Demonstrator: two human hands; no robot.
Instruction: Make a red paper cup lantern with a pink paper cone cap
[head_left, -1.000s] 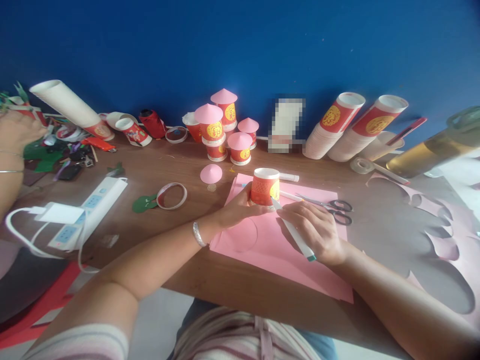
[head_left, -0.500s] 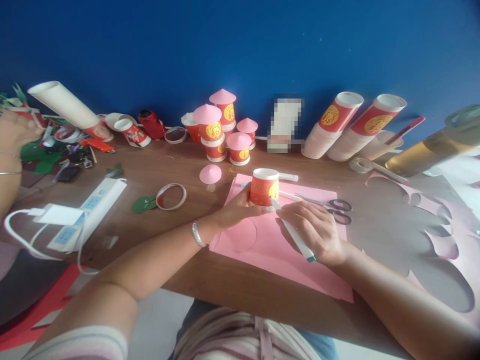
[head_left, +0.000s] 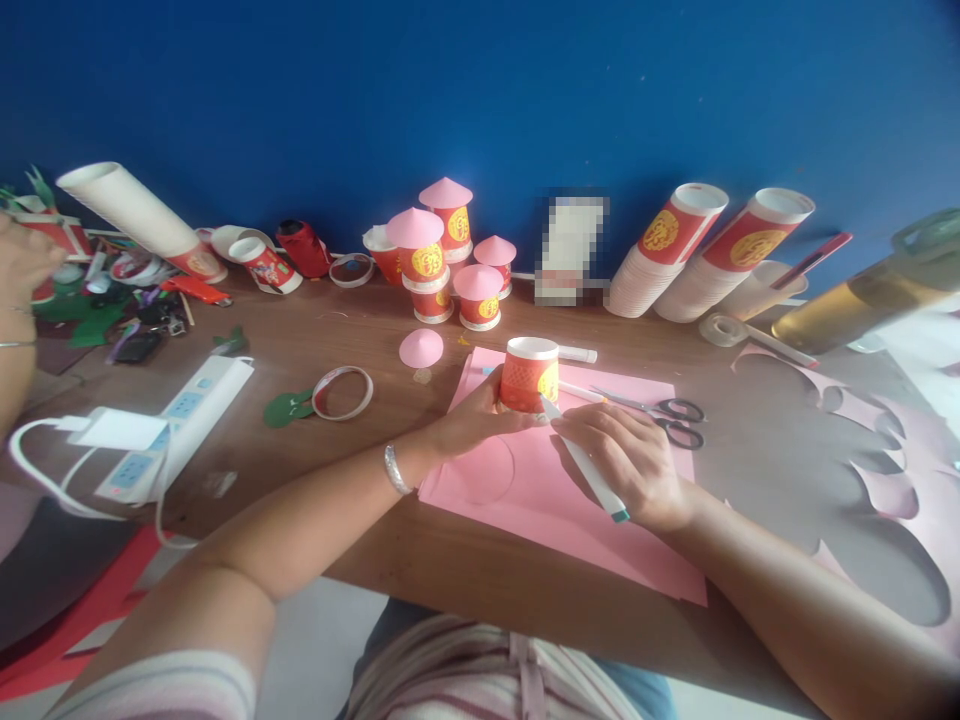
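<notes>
A red paper cup (head_left: 520,378) with a yellow emblem stands on a pink paper sheet (head_left: 555,510). My left hand (head_left: 476,412) is closed around the cup's lower left side. My right hand (head_left: 626,460) grips a white marker (head_left: 589,470) with a teal end, its tip by the cup's lower front edge. Whether the tip touches cup or paper I cannot tell. A faint circle shows on the sheet beside my left wrist. Just behind my right hand lie scissors (head_left: 679,420) with dark handles and a thin white stick with an orange end (head_left: 581,391).
Red cups with pink cone tops (head_left: 427,262) stand behind, with a loose pink cone (head_left: 421,348) nearby. Stacked cups (head_left: 637,285) lean at the wall. A power strip (head_left: 176,430) and another person's arm (head_left: 19,320) are left; pink offcuts (head_left: 892,500) lie right.
My hands, the cup and the marker stay almost in place. The other person's arm at the far left has shifted slightly left.
</notes>
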